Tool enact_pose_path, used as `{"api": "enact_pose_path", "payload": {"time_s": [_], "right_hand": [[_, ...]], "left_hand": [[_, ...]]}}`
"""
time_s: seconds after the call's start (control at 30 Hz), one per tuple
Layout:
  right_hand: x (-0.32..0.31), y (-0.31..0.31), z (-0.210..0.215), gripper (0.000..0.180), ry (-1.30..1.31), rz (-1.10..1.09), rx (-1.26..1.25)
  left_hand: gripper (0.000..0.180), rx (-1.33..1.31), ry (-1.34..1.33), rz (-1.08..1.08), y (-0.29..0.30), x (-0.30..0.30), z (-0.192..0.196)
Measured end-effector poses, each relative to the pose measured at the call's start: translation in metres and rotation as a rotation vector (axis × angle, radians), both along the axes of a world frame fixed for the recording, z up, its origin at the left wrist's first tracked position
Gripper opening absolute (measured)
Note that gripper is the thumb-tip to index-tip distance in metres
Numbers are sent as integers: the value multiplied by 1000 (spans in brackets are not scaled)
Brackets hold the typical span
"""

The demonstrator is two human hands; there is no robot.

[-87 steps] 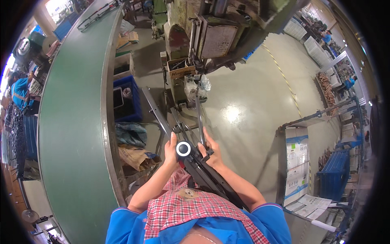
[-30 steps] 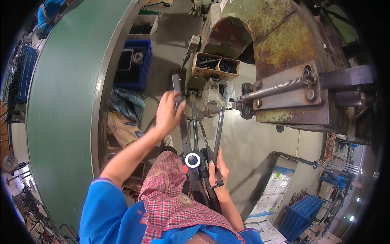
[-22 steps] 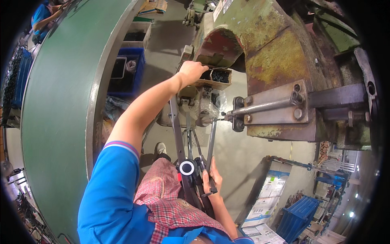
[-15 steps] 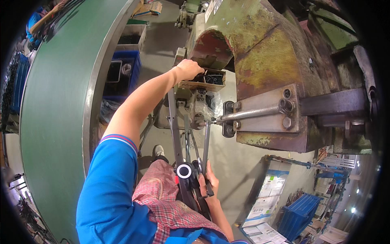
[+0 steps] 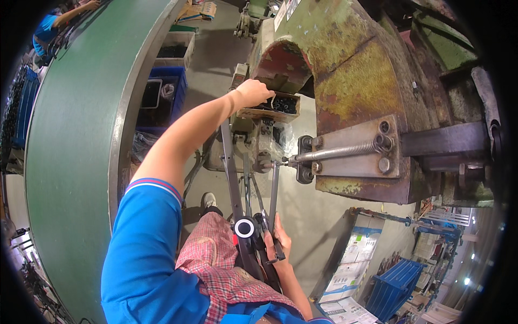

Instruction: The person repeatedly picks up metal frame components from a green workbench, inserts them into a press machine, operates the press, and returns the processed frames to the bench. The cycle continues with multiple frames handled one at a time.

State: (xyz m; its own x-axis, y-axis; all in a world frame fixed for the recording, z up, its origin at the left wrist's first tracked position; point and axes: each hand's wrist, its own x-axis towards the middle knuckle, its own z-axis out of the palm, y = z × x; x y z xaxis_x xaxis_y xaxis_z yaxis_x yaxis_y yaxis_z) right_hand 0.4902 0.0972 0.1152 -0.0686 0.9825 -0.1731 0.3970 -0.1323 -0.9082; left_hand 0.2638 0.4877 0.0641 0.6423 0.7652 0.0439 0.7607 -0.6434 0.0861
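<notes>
My left hand (image 5: 252, 94) reaches forward to a small cardboard box (image 5: 270, 114) of dark little parts (image 5: 286, 105). Its fingers are bent together over the box's left part; what they pinch, if anything, is hidden. My right hand (image 5: 281, 241) is closed round a dark tube of a folding metal-tube frame (image 5: 228, 167), close to my body. A round black-and-white joint cover (image 5: 244, 228) sits on that frame. The far end of the frame's right tube (image 5: 274, 186) meets the tip of the press tooling (image 5: 294, 159).
A big worn green machine (image 5: 350, 75) fills the right front, with a spring-wrapped rod (image 5: 340, 153) on its plate. Along the left runs a green-topped table (image 5: 75, 135). Blue (image 5: 181, 89) and white bins (image 5: 189, 46) stand beyond its edge. Another person's arm (image 5: 70, 16) is far left.
My left hand has shifted very slightly right over the box. My right hand and the frame stay nearly in place. The person at far left has moved their arm.
</notes>
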Motion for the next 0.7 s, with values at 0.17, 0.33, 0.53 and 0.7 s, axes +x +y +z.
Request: {"api": "enact_pose_path", "payload": {"time_s": [0.17, 0.33, 0.53, 0.7], "right_hand": [[-3, -1, -9, 58, 68, -55, 12], [-3, -2, -7, 58, 123, -92, -51], [1, -2, -9, 58, 66, -45, 20], [1, -2, -9, 59, 72, -50, 7]], "left_hand": [[30, 17, -41, 105, 2, 19, -8], [21, 34, 39, 64, 1, 23, -4], [18, 29, -119, 9, 5, 6, -19], [22, 52, -59, 22, 2, 4, -21]]}}
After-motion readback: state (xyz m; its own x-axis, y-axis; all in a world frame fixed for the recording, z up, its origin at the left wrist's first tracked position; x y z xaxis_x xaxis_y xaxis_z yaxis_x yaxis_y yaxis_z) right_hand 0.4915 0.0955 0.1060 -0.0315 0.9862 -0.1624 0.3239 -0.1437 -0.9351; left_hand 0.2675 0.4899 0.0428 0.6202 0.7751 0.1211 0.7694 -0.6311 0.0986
